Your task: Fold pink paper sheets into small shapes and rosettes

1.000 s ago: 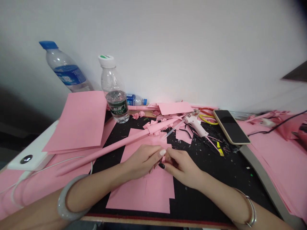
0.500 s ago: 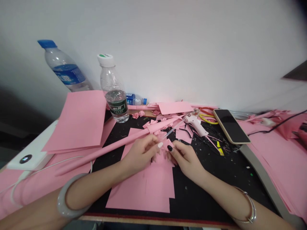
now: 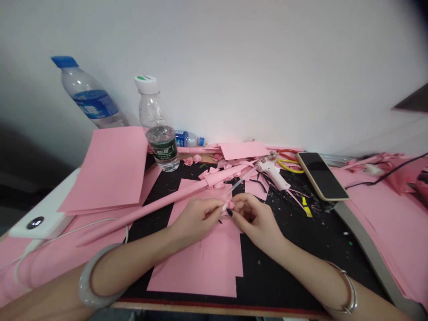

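Between my two hands is a small folded piece of pink paper [image 3: 229,205], partly covered by the fingers. My left hand [image 3: 197,217] pinches its left side with thumb and forefinger. On the other side, my right hand [image 3: 257,217] grips it, the thumb pressed against the front. Beneath both hands lie flat pink sheets [image 3: 197,272] on a black mat [image 3: 284,272]. Just beyond the fingers are a long rolled pink paper tube [image 3: 157,203] and a pale glue gun [image 3: 273,174] with a clear glue stick sticking out of its back.
A half-full water bottle [image 3: 162,145] stands at the back left, beside a stack of pink paper [image 3: 110,169] and a larger blue-capped bottle [image 3: 90,96]. A white power bank [image 3: 43,218] lies far left. At right are a phone [image 3: 323,176], black cables and more pink sheets [image 3: 384,232].
Both hands have drawn closer together around the pink paper piece. My right fingers have curled over its top, and the piece looks more folded and compact.
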Demonstrator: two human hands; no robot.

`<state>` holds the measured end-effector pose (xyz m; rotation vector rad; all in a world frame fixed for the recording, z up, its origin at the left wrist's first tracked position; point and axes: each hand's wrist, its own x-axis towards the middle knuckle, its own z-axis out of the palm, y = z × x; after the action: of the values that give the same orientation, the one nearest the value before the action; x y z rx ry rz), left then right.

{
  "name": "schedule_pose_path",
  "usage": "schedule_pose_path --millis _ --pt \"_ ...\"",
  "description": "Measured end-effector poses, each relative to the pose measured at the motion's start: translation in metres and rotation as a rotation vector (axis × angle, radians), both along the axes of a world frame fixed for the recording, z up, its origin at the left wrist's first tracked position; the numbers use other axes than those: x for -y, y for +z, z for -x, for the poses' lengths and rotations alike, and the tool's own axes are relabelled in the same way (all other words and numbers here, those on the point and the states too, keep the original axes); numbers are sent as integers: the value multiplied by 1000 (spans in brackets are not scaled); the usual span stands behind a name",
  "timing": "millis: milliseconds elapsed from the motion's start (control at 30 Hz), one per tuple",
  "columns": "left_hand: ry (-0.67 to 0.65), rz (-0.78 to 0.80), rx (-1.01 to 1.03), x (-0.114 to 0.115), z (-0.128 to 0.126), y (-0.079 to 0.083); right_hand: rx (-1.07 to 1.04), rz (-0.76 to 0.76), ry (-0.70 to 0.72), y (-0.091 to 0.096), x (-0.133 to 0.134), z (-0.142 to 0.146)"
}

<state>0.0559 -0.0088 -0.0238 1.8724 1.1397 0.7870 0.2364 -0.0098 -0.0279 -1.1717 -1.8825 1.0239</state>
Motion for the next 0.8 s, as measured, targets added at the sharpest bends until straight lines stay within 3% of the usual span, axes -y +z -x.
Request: schedule_pose_path --millis 433,700,800 --pt "16 -41 99 3 -1 3 -28 -47 -63 1 1 -2" --pt "-19 380 361 1 -6 6 -129 -157 -60 5 -1 -2" --pt "-5 420 357 1 -6 6 -116 -160 -68 5 -1 -2"
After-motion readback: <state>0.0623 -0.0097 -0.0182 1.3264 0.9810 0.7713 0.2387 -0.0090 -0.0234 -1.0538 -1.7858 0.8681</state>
